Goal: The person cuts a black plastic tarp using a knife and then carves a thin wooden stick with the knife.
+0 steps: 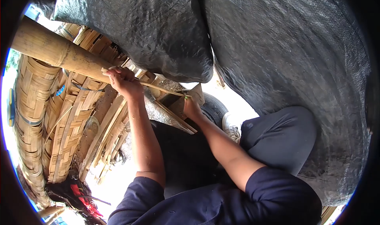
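Left hand (124, 82) closed round one end of a thin strip (161, 89); contact with the thick bamboo pole (59, 53) unclear. Right hand (192, 107) pinches near the other end. Strip spans between both, apparently already split slim; whether finished, cannot tell. Loose slats (106, 135) lie unwoven; woven bamboo (35, 92) at left looks complete.

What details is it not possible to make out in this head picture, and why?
All in the head view:
Strip: one stretch, covered by the left hand.
Right hand: exact finger grip, too small to tell.
Bamboo pole: upper-left end, cut off by the round image edge.
White shoe: partly hidden by the trouser leg.
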Action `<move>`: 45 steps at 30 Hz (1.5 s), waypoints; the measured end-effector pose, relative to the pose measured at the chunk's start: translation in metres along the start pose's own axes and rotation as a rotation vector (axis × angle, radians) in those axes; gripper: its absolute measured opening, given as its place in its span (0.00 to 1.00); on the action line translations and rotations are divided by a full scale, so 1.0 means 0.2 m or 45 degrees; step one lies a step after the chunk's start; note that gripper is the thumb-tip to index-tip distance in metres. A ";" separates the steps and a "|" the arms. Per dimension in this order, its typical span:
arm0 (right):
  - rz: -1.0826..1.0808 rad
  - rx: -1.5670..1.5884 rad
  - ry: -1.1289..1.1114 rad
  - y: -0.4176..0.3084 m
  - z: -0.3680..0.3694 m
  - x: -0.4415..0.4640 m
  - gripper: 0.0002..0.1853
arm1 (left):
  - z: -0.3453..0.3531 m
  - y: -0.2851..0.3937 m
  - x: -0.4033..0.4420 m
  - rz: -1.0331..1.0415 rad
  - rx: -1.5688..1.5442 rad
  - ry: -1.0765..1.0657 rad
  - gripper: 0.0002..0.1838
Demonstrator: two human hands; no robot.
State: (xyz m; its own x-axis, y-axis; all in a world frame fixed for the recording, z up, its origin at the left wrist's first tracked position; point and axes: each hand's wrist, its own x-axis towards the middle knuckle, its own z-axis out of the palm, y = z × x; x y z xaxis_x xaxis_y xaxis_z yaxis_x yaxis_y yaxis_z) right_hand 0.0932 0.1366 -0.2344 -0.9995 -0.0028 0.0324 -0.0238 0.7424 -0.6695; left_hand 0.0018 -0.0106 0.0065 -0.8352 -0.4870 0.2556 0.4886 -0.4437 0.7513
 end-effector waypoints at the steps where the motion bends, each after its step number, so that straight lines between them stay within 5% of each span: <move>1: -0.019 0.011 0.008 0.01 -0.01 0.02 0.16 | 0.02 -0.01 -0.01 0.015 -0.018 -0.013 0.24; 3: 0.042 0.066 -0.184 -0.16 -0.14 0.06 0.09 | 0.05 -0.03 -0.02 0.034 0.015 -0.025 0.24; 4: 0.052 0.365 0.091 -0.35 -0.23 0.06 0.08 | 0.06 -0.04 -0.01 0.056 0.039 -0.030 0.25; 7: 0.037 0.477 0.097 -0.64 -0.34 0.10 0.10 | 0.05 -0.05 0.01 0.030 0.027 0.004 0.24; 15: 0.007 -0.002 -0.117 0.01 -0.01 0.04 0.09 | 0.00 -0.01 0.02 -0.001 -0.033 0.007 0.24; 17: -0.072 -0.048 -0.222 -0.13 -0.10 0.09 0.09 | 0.02 -0.02 0.02 0.001 -0.012 0.054 0.24; 18: -0.101 0.319 -0.014 -0.29 -0.16 0.08 0.09 | 0.02 -0.02 0.02 -0.002 -0.012 0.056 0.24; 21: 0.183 0.521 -0.083 -0.61 -0.29 0.09 0.07 | 0.02 -0.03 0.03 0.015 -0.001 0.048 0.24; 22: -0.008 0.478 0.121 -0.62 -0.26 0.10 0.08 | 0.01 -0.03 0.03 0.010 0.000 0.049 0.24; 23: -0.200 0.432 0.327 -0.61 -0.24 0.10 0.08 | 0.00 -0.04 0.04 -0.002 -0.016 0.047 0.24; 24: -0.122 0.632 0.137 -0.47 -0.14 0.08 0.07 | -0.02 -0.04 0.04 -0.012 -0.033 0.042 0.23; 28: 0.332 0.120 -0.044 0.13 0.10 0.00 0.09 | -0.06 -0.03 0.05 -0.026 -0.059 0.019 0.23; 30: -0.460 -0.193 0.146 0.33 0.36 0.05 0.10 | -0.01 -0.02 0.02 -0.008 -0.013 -0.010 0.23; 31: 0.029 0.132 -0.042 -0.13 -0.07 0.05 0.10 | 0.02 -0.02 0.00 0.013 0.030 -0.033 0.23; 35: 0.021 0.479 0.135 -0.60 -0.25 0.08 0.09 | -0.03 -0.06 0.06 0.013 0.019 0.042 0.23; 38: -0.136 0.555 0.098 -0.43 -0.18 0.06 0.10 | -0.04 -0.03 0.06 -0.023 -0.030 0.092 0.23; 42: 0.335 0.136 -0.055 0.06 0.01 -0.03 0.11 | -0.07 -0.01 0.05 -0.034 -0.087 0.011 0.23; 44: 0.074 0.111 0.026 0.04 0.08 0.02 0.12 | 0.00 -0.01 0.03 -0.026 -0.024 0.099 0.24; 45: -0.408 -0.012 0.106 0.02 0.13 0.04 0.12 | 0.01 -0.01 0.03 -0.011 0.013 0.083 0.24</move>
State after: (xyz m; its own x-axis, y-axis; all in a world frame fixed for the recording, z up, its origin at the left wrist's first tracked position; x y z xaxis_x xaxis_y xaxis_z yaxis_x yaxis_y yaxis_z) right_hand 0.0842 0.1225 -0.2565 -0.9358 -0.1832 0.3011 -0.3365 0.7185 -0.6087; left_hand -0.0040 -0.0103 0.0083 -0.8210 -0.5314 0.2089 0.4785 -0.4407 0.7595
